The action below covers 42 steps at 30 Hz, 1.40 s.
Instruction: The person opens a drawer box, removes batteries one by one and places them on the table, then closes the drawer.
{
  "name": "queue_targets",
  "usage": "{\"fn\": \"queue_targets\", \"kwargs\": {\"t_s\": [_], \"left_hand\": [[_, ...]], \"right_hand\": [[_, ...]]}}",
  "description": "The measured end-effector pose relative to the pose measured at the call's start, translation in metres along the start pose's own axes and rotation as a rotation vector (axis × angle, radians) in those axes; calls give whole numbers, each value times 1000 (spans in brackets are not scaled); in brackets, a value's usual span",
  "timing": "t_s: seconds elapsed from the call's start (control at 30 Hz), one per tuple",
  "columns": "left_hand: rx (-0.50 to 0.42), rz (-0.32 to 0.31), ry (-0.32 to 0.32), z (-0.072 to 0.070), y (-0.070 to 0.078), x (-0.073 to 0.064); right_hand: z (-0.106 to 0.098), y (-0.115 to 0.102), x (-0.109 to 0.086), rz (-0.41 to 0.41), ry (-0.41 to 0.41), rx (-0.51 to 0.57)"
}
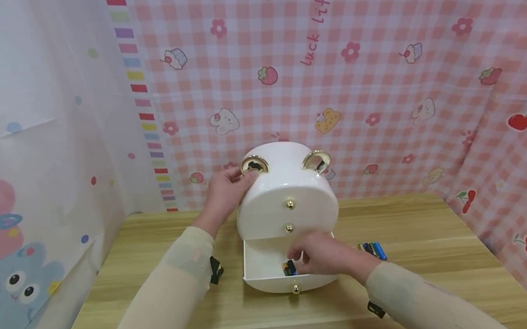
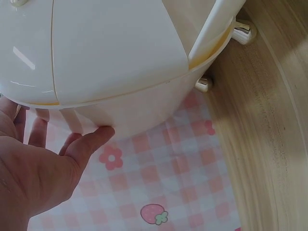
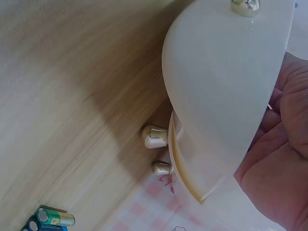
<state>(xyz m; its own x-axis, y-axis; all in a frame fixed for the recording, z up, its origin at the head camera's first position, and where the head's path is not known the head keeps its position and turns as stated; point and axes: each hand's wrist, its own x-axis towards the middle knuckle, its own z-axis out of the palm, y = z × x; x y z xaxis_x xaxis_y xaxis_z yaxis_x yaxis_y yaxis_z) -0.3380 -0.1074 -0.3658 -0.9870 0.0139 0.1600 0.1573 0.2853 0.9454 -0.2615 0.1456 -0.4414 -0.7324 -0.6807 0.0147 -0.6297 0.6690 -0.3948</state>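
Note:
A white drawer box with gold ring ears and gold knobs stands on the table. Its bottom drawer is pulled out. My left hand rests against the box's left side by the ear, thumb laid on the wall in the left wrist view. My right hand reaches into the drawer with bent fingers. Small batteries lie in the drawer at its fingertips. In the right wrist view the drawer front hides those fingertips, so I cannot tell whether they hold a battery.
Several more batteries lie in a row on the wooden table, right of the box and under my right wrist. A pink checked cloth hangs close behind the box. A white printed cloth hangs at the left.

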Motion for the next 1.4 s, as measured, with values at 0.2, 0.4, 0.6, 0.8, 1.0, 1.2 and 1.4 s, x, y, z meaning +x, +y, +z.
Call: {"fn": "queue_targets", "kwargs": {"t_s": [0.2, 0.4, 0.6, 0.8, 1.0, 1.2, 1.4], "left_hand": [[8, 1, -1, 0, 0, -1], [-2, 1, -9, -1, 1, 0], [1, -2, -9, -1, 2, 0], [-1, 8, -7, 0, 1, 1], [-2, 5, -3, 0, 2, 0], [-6, 3, 2, 0, -1, 0], [-7, 9, -3, 0, -1, 0]], "right_hand": [[2, 5, 10, -10, -46, -48], [6, 9, 19, -79, -70, -100], [10, 11, 23, -119, -79, -179], [11, 10, 25, -152, -77, -208], [10, 7, 27, -123, -97, -206], [14, 8, 30, -78, -108, -229], [17, 8, 29, -57, -86, -281]]}}
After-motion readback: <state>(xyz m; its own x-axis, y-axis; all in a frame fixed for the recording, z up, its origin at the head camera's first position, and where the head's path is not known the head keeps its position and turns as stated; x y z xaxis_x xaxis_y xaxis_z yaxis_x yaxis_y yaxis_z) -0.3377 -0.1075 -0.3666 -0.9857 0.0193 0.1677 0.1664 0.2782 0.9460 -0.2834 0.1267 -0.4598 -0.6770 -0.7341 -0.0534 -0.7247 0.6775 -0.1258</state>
